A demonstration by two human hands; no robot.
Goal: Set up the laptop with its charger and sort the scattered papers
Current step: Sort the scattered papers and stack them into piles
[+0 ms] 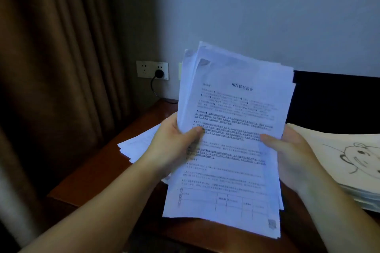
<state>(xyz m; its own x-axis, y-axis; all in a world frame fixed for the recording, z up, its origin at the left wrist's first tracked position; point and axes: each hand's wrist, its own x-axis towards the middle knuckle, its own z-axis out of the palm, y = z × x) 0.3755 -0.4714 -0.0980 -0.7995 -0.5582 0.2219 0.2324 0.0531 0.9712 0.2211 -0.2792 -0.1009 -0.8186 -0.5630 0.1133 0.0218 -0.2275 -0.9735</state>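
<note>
We hold a sheaf of printed papers (230, 129) up over the wooden table (98, 172).

Our left hand (174, 146) grips its edge at nine o'clock, thumb on the front sheet; our right hand (292, 154) pinches the three o'clock edge. More loose sheets (137, 144) lie on the table below. A black plug (159, 73) sits in the wall socket (152, 70) at ten o'clock.

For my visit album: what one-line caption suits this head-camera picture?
Both hands, left and right, hold a sheaf of printed papers above a wooden table.
</note>
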